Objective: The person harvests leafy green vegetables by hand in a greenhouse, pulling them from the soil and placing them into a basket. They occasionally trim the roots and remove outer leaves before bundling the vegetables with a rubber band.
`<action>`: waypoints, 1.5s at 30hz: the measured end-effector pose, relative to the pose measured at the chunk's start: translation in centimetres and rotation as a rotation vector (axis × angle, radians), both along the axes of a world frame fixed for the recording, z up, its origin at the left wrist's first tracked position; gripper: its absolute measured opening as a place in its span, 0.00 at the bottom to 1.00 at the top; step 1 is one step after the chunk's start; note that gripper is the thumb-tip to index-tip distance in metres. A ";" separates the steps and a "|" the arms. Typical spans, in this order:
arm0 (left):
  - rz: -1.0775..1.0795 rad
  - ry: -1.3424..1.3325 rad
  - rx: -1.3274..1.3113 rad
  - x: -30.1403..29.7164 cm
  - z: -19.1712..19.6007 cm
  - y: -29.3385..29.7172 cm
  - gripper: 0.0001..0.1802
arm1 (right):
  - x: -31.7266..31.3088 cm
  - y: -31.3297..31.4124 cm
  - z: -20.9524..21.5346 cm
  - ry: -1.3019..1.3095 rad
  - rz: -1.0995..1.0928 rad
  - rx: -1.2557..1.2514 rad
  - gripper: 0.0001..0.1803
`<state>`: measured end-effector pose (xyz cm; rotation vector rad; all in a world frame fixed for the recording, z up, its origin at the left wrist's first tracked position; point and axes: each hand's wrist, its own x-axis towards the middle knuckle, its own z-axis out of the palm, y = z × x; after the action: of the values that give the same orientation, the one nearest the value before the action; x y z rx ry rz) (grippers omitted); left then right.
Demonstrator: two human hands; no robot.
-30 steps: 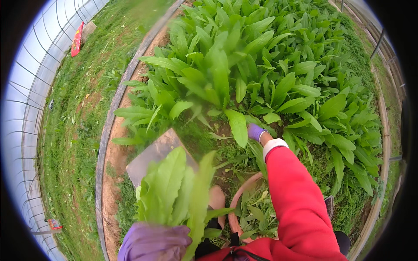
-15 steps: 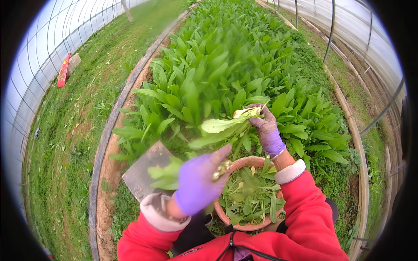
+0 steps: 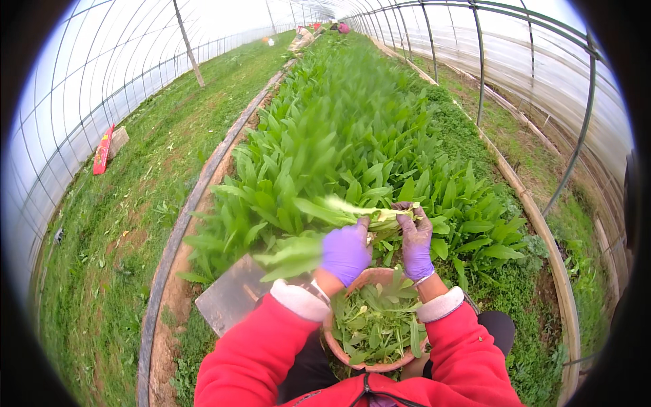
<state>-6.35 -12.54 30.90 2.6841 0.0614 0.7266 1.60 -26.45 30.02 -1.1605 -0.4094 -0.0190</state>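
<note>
Both hands wear purple gloves and meet above a round terracotta-coloured basin, its rim (image 3: pixel 380 367) around a heap of loose green leaves (image 3: pixel 374 319). My left hand (image 3: pixel 346 255) is closed on a bunch of leafy greens (image 3: pixel 291 252), whose blades stick out to the left, somewhat blurred. Dark soil marks the fingers of my right hand (image 3: pixel 415 245), which pinch the pale stem end of another leafy green (image 3: pixel 332 211). My left fingertips touch or nearly touch that plant's stem. A flat grey board (image 3: pixel 227 298) lies on the ground left of the basin.
A dense bed of leafy greens (image 3: pixel 380 129) stretches ahead between a left border (image 3: pixel 178 234) and a right wooden one (image 3: pixel 536 214). Metal hoops (image 3: pixel 481 68) carry the plastic cover. A red object (image 3: pixel 104 149) leans at far left; sacks (image 3: pixel 300 39) lie far ahead.
My left hand has moved up and right with its bunch, to beside my right hand. The right hand still holds its plant, now lying more level. My view has tilted up, showing more tunnel.
</note>
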 end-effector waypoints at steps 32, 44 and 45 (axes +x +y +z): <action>-0.185 0.415 -0.328 4.4 -2.1 2.3 0.29 | 0.3 -6.9 -3.6 -0.122 0.178 -0.241 0.26; -0.192 -0.173 0.454 3.5 -1.5 0.6 0.27 | 0.4 -5.3 -1.3 -0.205 -0.195 -0.545 0.11; -0.190 -0.267 0.498 3.6 -1.3 0.7 0.28 | 0.3 -5.3 -1.4 -0.329 -0.261 -0.448 0.10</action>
<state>-2.78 -11.82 29.65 2.9555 -0.4970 1.1537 1.94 -31.70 28.62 -1.6566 -0.5670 -0.3650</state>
